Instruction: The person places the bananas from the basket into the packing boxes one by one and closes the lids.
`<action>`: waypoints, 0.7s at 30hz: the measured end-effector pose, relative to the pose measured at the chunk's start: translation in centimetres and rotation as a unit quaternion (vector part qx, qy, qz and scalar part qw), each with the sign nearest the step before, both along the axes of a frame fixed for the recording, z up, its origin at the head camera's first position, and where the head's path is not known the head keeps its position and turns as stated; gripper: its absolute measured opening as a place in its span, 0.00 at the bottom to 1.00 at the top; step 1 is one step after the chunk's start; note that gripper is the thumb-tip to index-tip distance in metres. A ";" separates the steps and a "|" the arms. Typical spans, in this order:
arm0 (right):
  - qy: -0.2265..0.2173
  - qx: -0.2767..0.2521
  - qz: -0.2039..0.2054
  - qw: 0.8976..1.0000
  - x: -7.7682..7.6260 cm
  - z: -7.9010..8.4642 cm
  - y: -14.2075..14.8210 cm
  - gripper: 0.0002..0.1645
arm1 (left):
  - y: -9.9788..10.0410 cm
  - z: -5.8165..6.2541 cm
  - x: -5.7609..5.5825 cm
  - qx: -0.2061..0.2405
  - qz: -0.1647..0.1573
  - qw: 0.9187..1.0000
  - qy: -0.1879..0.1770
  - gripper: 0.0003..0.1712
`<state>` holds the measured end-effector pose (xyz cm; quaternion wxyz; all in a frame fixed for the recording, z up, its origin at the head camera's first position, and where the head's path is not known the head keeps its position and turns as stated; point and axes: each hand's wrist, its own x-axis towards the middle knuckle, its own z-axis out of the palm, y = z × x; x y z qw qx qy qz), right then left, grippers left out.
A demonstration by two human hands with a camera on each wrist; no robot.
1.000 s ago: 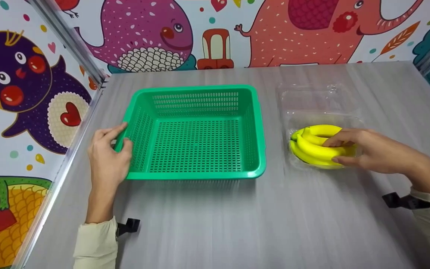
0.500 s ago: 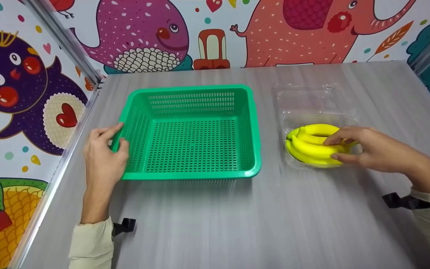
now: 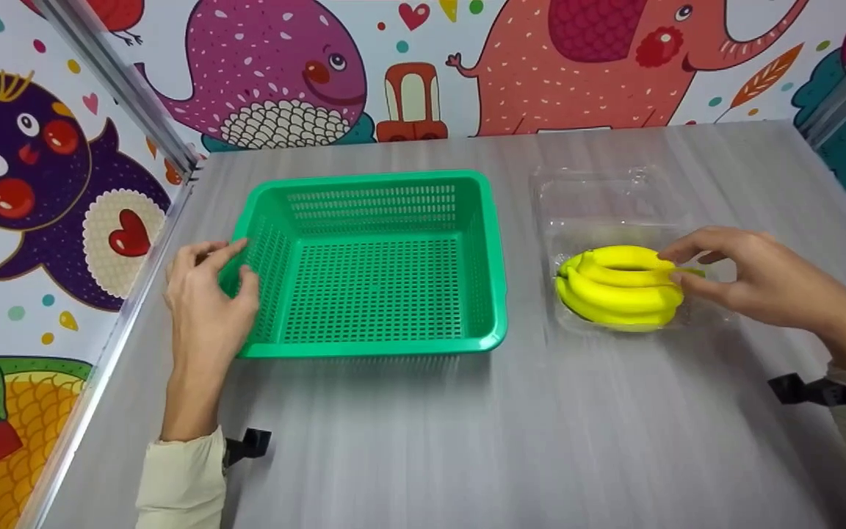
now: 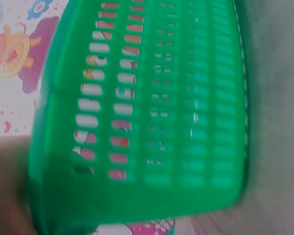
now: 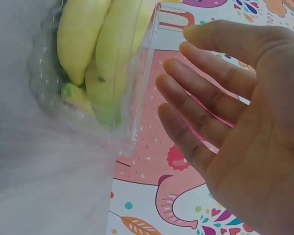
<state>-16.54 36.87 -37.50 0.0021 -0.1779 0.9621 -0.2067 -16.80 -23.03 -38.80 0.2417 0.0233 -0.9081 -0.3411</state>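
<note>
In the head view, my left hand (image 3: pixel 210 301) holds the left rim of a green perforated plastic basket (image 3: pixel 496 294), thumb and index finger at the rim. The basket's side wall (image 4: pixel 137 196) fills much of the left wrist view, with the hand blurred at its edge. A bunch of yellow bananas (image 3: pixel 617 294) lies in a clear plastic clamshell box (image 3: pixel 562 323), its lid folded back. My right hand (image 3: pixel 761 275) hovers by the bananas' right end. In the right wrist view, the right hand's fingers (image 5: pixel 196 103) extend loosely, apart from the bananas (image 5: pixel 83 39).
The grey wood-grain table (image 3: pixel 408 448) carries the basket at left and the clamshell at right. A back wall (image 3: pixel 526 95) with printed cartoon animals and a side panel (image 3: pixel 48 242) at left border it, joined by a metal corner post (image 3: pixel 114 81).
My right hand has drawn back to the right, its fingers off the bananas, whose right ends now show. The left hand stays at the basket rim. The head view has shifted slightly.
</note>
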 end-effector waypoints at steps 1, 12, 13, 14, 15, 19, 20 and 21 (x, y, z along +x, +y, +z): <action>0.006 -0.001 -0.001 1.000 -0.1 0.1 0.1 0.18 | 0.5 0.3 0.0 0.000 -0.006 1.000 0.005 0.21; 0.027 0.003 -0.027 0.999 -1.2 0.4 1.5 0.17 | 8.5 3.5 -0.7 -0.041 -0.128 0.991 0.007 0.25; 0.028 0.003 -0.028 0.999 -1.3 0.5 1.6 0.17 | 9.3 3.6 -0.8 -0.045 -0.139 0.989 0.007 0.25; 0.027 0.003 -0.029 0.999 -1.4 0.4 1.8 0.17 | 10.0 3.7 -0.8 -0.049 -0.150 0.987 0.007 0.25; 0.026 0.004 -0.032 0.999 -1.6 0.5 1.9 0.17 | 10.8 3.8 -0.9 -0.053 -0.161 0.985 0.006 0.25; 0.023 -0.003 -0.040 0.999 -2.2 0.4 2.4 0.17 | 13.6 3.8 -1.1 -0.069 -0.198 0.978 -0.009 0.25; 0.021 -0.005 -0.043 0.999 -2.4 0.4 2.6 0.17 | 14.2 3.8 -1.1 -0.073 -0.206 0.976 -0.013 0.25; 0.020 -0.005 -0.047 0.999 -2.5 0.3 2.7 0.18 | 14.8 3.8 -1.2 -0.078 -0.214 0.973 -0.018 0.25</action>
